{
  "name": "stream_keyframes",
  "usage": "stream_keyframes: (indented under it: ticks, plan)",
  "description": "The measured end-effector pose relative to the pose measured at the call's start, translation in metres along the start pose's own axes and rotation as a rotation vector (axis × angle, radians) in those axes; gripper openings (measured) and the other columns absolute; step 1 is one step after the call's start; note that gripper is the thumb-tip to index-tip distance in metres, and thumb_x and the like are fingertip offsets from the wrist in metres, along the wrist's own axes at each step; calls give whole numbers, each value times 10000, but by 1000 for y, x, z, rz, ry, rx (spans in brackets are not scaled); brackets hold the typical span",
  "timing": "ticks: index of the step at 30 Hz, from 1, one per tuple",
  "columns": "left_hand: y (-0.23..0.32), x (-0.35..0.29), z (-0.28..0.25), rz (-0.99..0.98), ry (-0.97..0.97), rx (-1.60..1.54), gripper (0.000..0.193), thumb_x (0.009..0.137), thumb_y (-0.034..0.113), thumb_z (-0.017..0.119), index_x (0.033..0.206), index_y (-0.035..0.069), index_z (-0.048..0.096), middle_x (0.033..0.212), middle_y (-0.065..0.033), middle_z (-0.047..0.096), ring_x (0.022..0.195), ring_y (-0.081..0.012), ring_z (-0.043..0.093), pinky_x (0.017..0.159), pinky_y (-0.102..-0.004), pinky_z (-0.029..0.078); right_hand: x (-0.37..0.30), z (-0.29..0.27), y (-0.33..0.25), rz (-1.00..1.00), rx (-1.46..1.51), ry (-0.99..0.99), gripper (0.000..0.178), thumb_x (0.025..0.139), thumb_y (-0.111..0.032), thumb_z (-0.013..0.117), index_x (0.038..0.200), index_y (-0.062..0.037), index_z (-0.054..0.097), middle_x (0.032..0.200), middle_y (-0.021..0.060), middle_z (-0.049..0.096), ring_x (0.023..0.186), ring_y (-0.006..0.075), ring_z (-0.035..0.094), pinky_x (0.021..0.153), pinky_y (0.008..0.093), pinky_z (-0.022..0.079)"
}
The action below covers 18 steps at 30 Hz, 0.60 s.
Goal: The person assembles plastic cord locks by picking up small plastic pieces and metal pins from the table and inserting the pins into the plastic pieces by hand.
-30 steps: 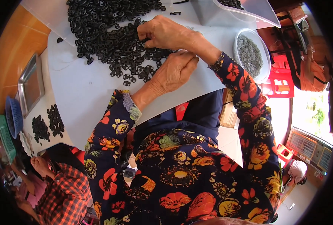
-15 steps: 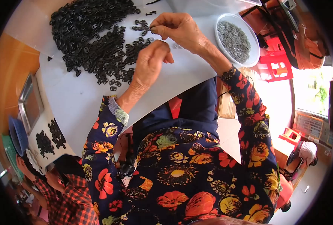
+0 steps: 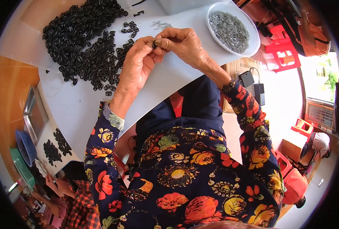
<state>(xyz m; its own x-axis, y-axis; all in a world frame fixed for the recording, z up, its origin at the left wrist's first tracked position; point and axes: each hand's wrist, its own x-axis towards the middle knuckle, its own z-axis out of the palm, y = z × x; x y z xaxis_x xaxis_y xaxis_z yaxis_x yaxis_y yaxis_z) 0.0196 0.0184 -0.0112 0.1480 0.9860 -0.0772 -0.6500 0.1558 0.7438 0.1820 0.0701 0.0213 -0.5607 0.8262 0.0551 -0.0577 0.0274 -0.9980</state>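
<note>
My two hands meet above the white table (image 3: 74,114), fingertips touching. Between them shows a small black plastic piece (image 3: 154,45), mostly covered by fingers. My left hand (image 3: 136,65) pinches it from the left, its other fingers curled. From the right, my right hand (image 3: 182,45) has thumb and forefinger closed on the same piece. To the left of the hands spreads a big heap of black two-holed plastic pieces (image 3: 79,45). Just beyond the fingers lie several thin clear pieces (image 3: 161,25).
A white bowl (image 3: 256,42) of small greyish clear pieces (image 3: 228,30) stands at the right. At the far side is a translucent bin (image 3: 184,5). Left are a metal tray (image 3: 36,114), blue basket (image 3: 25,144) and green basket (image 3: 21,168). Another person in a checked shirt (image 3: 79,206) sits lower left.
My hands have come together, the right moving down and left, the left turning its fingers up to the piece. The view has shifted slightly, uncovering the clear pieces.
</note>
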Motion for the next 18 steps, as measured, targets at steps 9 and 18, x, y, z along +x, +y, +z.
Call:
stream_keyframes:
  ticks: [9,18]
  plan:
    - [7,-7,6,-58,65,-69,210,888,65,401,1016,-21,544,845,-101,610,804,-200,595,726,-314,490,-2,1,1,25,-35,-14,168,909,-120,608,885,40,653,754,67,677,687,98,628,655,238,527]
    - [5,-13,2,-70,169,-23,231,929,89,370,1036,-33,535,868,-124,611,796,-206,590,717,-324,487,-5,6,-1,13,-208,7,136,880,-87,609,902,39,652,775,66,682,720,97,635,673,246,522]
